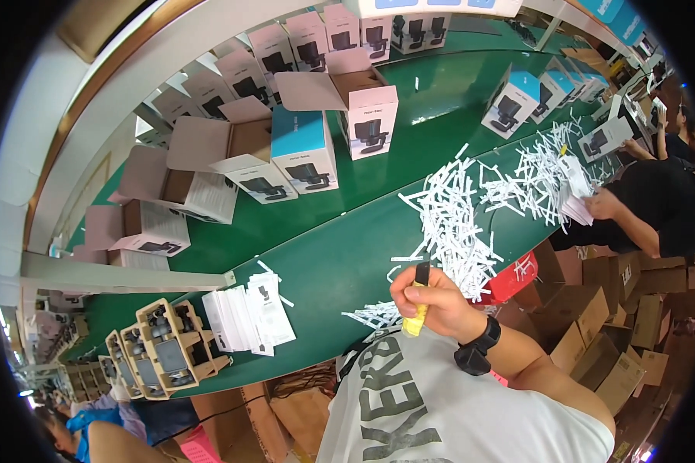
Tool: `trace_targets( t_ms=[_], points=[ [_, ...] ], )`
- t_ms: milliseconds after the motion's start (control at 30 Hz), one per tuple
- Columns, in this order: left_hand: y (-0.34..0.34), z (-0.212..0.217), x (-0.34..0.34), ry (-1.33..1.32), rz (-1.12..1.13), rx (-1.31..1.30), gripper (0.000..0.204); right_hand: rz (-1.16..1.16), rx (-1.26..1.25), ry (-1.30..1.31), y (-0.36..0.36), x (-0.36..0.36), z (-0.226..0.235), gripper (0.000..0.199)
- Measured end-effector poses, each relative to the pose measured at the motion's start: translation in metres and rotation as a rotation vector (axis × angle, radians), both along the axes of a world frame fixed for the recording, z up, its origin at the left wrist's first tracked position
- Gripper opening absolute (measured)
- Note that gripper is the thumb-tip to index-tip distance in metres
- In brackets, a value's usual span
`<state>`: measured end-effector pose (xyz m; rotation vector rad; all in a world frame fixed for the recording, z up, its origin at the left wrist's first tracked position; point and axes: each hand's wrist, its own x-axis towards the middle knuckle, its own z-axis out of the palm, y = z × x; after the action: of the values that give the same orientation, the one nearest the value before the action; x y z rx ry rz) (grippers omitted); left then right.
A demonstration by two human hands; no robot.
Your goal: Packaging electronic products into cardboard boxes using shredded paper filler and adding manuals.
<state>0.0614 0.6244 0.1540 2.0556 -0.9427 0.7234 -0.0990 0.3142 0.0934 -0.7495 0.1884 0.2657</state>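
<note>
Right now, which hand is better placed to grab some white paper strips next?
Probably the right hand: it's beside the big heap of white paper strips, though it already grips a black-and-yellow tool. I can't make out the left hand in this picture.

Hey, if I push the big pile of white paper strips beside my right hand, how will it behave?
The pile of white paper strips will probably scatter, since the pieces lie loose and crisscrossed. It should feel light for its size, being thin strips with gaps between. Those near the edge of the green table might fall off.
</note>
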Motion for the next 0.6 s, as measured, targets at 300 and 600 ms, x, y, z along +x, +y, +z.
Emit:
trace_targets(
  t_ms=[300, 600],
  points=[
    [0.001, 0.052, 0.002, -0.212, 0.140, 0.074, 0.023, -0.048, -0.047, 0.150, -0.019, -0.036, -0.039, 0.020],
    [-0.075, -0.068, 0.193, 0.069, 0.384, 0.841, 0.068, -0.014, -0.043, 0.278, -0.029, -0.076, -0.047, 0.024]
  ],
)
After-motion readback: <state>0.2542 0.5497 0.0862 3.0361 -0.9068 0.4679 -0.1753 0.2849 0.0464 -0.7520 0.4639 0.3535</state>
